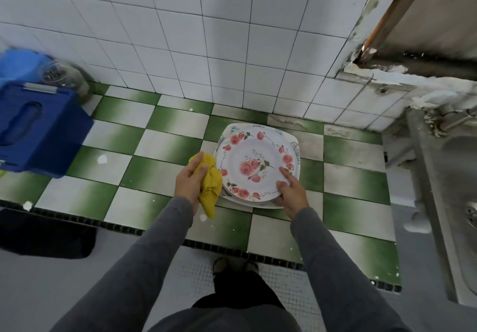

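A white plate with pink roses (254, 158) lies on top of a short stack of plates (294, 141) on the green-and-white checkered counter (165, 122). My right hand (290, 189) grips the near right rim of the top plate, thumb lying on its face. Just left of the stack, my left hand (189, 180) holds a crumpled yellow cloth (210, 184), which hangs down below the fingers and touches the plates' left edge.
A blue plastic box (38, 130) and a glass jar (60, 73) stand at the counter's far left. A steel sink (456, 197) borders the counter on the right. White tiled wall (206, 34) rises behind. A dark mat (46, 233) lies on the floor below left.
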{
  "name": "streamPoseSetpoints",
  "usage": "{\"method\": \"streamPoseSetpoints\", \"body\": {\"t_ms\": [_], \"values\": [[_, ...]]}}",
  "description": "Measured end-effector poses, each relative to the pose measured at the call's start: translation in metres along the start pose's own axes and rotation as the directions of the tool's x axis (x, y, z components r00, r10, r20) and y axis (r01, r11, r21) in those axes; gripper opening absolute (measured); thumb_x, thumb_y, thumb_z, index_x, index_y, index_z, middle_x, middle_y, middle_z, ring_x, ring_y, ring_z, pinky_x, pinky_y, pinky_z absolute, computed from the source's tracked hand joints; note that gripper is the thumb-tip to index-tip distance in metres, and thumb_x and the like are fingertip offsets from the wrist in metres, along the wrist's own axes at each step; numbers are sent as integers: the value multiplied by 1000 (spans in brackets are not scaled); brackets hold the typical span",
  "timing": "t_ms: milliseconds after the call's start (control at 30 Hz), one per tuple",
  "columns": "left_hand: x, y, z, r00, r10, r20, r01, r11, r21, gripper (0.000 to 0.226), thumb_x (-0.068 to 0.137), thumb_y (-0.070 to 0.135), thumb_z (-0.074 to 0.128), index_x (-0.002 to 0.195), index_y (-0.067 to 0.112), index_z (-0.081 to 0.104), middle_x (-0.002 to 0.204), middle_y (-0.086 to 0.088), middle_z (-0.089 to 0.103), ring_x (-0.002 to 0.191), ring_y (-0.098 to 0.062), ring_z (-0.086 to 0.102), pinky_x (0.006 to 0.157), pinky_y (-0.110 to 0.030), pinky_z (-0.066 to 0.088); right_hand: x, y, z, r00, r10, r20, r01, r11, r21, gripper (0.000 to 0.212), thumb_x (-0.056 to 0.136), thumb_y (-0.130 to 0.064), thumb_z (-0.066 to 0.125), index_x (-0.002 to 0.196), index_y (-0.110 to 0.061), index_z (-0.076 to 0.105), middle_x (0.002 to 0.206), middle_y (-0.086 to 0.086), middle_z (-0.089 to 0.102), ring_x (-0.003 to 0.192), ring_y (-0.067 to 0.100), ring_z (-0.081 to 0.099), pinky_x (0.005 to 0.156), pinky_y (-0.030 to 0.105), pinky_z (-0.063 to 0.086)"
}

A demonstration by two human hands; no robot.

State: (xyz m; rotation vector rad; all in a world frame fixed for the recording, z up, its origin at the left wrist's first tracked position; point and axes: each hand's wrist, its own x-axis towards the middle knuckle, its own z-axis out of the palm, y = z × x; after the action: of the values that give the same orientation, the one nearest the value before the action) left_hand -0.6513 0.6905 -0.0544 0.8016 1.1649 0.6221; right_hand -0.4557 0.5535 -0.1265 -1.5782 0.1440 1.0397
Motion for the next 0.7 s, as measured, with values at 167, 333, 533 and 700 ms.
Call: {"method": "streamPoseSetpoints", "body": {"t_ms": [167, 333, 533, 700], "values": [[-4, 2, 8, 1000, 9, -16, -9, 1000, 1, 40, 99, 7, 55, 137, 21, 57, 138, -12, 56, 114, -26, 60, 98, -43, 51, -2, -7, -20, 1000, -26, 5, 26, 999, 21, 43, 101, 3, 49, 133, -23, 60, 133, 7, 53, 103, 27, 63, 68, 32, 62], [-7, 1, 18, 999, 11, -31, -11, 1000, -13, 40, 99, 7, 56, 136, 24, 58, 141, -13, 55, 120, -30, 59, 101, -46, 50, -3, -20, -44, 999, -47, -3, 47, 999, -20, 43, 101, 3, 48, 138, -18, 58, 133, 5, 52, 108, 25, 61, 85, 37, 58], [-9, 1, 28, 999, 35, -31, -36, 999, -24, 42, 100, 9, 56, 140, 22, 55, 140, -11, 56, 118, -26, 59, 96, -40, 51, -4, -32, -66, 996, -84, -19, 82, 994, -66, 42, 102, 2, 47, 137, -17, 58, 133, 6, 52, 109, 27, 59, 86, 38, 56], [-9, 6, 31, 998, 56, -25, -57, 998, -35, 44, 100, 5, 54, 143, 16, 52, 138, -13, 56, 112, -23, 59, 93, -35, 50, -6, -34, -75, 994, -100, -53, 96, 993, -69, 42, 102, 2, 47, 138, -17, 57, 134, 8, 53, 109, 27, 59, 71, 30, 58]]}}
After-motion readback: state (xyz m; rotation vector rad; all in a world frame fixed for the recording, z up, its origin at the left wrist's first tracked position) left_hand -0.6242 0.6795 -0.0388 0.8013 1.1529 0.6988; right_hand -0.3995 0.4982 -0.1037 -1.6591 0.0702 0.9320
